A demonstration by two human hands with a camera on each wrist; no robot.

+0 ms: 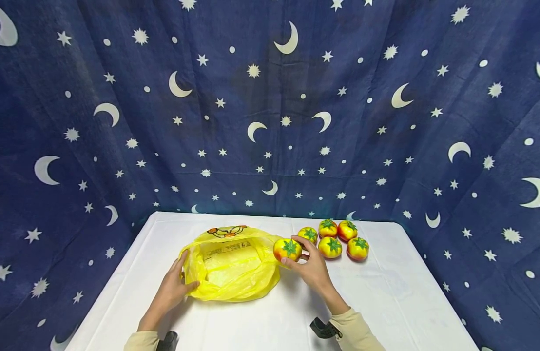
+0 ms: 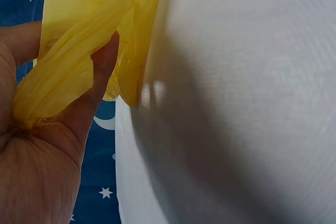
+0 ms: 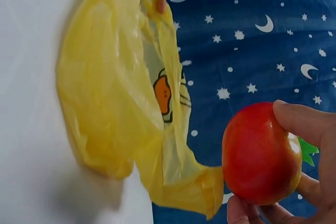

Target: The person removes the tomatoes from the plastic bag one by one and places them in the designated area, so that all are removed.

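A yellow plastic bag (image 1: 235, 287) lies with its mouth open upward, and a printed design shows on its far side. At the bag's left side, my left hand (image 1: 172, 283) grips the rim between thumb and fingers; in the left wrist view the bunched plastic of the bag (image 2: 68, 72) runs across the palm. My right hand (image 1: 313, 267) holds a red and yellow tomato (image 1: 287, 249) with a green star-shaped top, just at the bag's right edge. Up close, the tomato's glossy red underside (image 3: 257, 156) faces the bag, with thumb and fingertips around it.
Several more tomatoes (image 1: 330, 247) stand in a cluster at the back right of the white table (image 1: 384, 302). A dark blue curtain (image 1: 235, 146) with moons and stars hangs behind the table and along both sides.
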